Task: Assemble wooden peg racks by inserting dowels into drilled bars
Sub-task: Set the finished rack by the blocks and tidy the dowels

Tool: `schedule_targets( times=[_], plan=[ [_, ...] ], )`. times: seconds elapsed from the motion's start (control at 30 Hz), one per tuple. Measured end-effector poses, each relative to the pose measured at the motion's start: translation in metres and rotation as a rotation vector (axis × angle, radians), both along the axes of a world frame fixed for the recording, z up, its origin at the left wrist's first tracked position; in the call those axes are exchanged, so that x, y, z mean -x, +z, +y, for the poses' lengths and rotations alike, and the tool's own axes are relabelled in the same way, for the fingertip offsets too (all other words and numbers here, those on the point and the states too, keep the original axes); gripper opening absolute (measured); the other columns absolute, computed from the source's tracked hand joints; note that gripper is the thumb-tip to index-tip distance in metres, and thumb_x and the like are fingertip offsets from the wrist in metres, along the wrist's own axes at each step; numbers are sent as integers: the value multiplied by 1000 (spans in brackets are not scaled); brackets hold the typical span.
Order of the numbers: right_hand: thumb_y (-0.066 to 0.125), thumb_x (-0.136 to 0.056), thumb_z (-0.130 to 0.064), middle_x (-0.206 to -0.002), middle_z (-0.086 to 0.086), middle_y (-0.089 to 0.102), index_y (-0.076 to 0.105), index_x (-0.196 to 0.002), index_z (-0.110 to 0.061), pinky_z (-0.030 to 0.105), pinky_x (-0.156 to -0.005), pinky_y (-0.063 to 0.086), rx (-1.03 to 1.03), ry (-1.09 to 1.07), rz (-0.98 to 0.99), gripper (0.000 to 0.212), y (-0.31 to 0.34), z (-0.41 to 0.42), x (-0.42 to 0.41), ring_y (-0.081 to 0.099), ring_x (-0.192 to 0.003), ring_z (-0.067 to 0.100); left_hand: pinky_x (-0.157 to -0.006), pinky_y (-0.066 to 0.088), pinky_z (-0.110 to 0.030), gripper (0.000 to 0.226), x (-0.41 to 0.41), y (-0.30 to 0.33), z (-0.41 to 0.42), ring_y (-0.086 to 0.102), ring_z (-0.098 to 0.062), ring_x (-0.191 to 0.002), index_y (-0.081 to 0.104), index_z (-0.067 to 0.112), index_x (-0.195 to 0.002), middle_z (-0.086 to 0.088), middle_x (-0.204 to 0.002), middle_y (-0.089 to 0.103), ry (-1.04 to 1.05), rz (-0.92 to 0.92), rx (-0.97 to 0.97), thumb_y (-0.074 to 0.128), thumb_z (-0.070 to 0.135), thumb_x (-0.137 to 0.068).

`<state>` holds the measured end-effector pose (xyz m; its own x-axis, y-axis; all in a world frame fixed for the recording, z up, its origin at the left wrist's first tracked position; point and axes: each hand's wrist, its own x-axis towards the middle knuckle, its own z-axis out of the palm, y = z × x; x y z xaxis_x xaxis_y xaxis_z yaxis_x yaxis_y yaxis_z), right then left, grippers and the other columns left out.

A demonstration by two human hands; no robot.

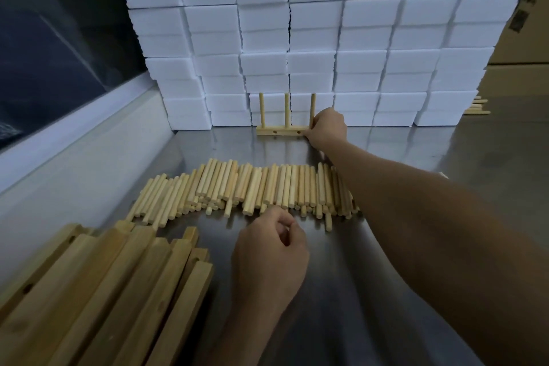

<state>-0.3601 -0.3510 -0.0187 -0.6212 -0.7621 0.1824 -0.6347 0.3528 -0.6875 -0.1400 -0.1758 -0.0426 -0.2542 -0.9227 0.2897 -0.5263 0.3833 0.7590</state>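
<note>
A peg rack (pixel 280 130), a short wooden bar with three upright dowels, stands at the far side of the steel table against the white foam blocks. My right hand (pixel 326 128) reaches out and grips the rack's right end, hiding that end of the bar. A wide row of loose dowels (pixel 246 187) lies across the middle of the table. Just in front of that row hovers my left hand (pixel 269 258), fingers loosely curled with nothing in them. Drilled wooden bars (pixel 98 291) are piled at the near left.
A tall wall of white foam blocks (pixel 315 38) closes off the back of the table (pixel 401 134). Cardboard boxes (pixel 523 24) stand at the right, with a few more wooden pieces (pixel 478 107) beside them. A raised white ledge (pixel 89 140) runs along the left.
</note>
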Motion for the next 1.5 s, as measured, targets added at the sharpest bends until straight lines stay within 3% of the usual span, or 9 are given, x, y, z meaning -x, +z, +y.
schedule_targets(
  times=[0.23,0.33,0.43,0.53,0.6,0.8,1.13,1.37,1.5],
  plan=[
    [68,-88,-7,-89,9,64,61,-88,-6,29,-66,54,-2,-31,41,7,-1,1,-6,63,-79,22,-47,39,-13,19,0,0,1,57,6,-68,57,32,-76,9,-59,56,-3,9,-10,61,23,-92],
    [71,-85,-9,-76,3,51,43,-70,-15,22,-49,35,4,-21,34,32,0,3,-6,48,-62,16,-50,41,-10,21,0,1,1,56,6,-66,56,31,-74,9,-56,54,-1,15,-2,62,21,-92],
    [72,-82,-9,-65,0,41,39,-66,-16,22,-45,30,29,-26,18,38,7,13,-7,38,-52,13,-52,41,-10,23,0,1,0,56,5,-63,56,30,-72,9,-53,52,2,24,17,63,18,-91],
    [67,-83,-7,-81,9,66,65,-87,-2,33,-60,57,64,-12,60,7,17,28,-9,64,-70,23,-56,41,-8,25,0,2,1,56,7,-65,55,30,-71,18,-61,59,-6,24,11,62,17,-91],
    [64,-85,-8,-99,17,72,69,-103,5,42,-79,60,106,-1,54,23,22,39,-11,70,-89,29,-56,41,-7,25,0,2,1,56,7,-65,55,30,-71,31,-67,58,-8,23,5,62,17,-91],
    [61,-89,-13,-90,0,69,70,-96,-10,27,-73,53,277,81,20,11,35,85,-29,64,-83,14,-57,42,-7,23,-1,3,1,57,4,-67,59,27,-71,7,-57,59,16,40,2,63,15,-90],
    [62,-92,-18,-79,-15,65,68,-94,-20,7,-65,47,603,135,-55,7,34,182,-63,61,-78,-3,-48,37,-5,23,-1,6,1,55,10,-62,61,25,-69,12,-52,56,61,25,-41,62,11,-88],
    [65,-91,-16,-65,-9,63,70,-94,-14,38,-60,55,574,90,79,6,-14,231,-72,60,-59,7,-53,36,-18,16,-4,21,1,57,-1,-67,63,27,-76,11,-70,63,-16,-204,-68,62,26,-91],
    [66,-91,-15,-58,-6,60,69,-91,-14,40,-55,52,579,87,114,3,-15,235,-73,56,-53,10,-60,46,-28,12,-21,56,-2,59,-11,-69,62,25,-79,7,-76,64,-13,-462,23,65,31,-90]
  ],
)
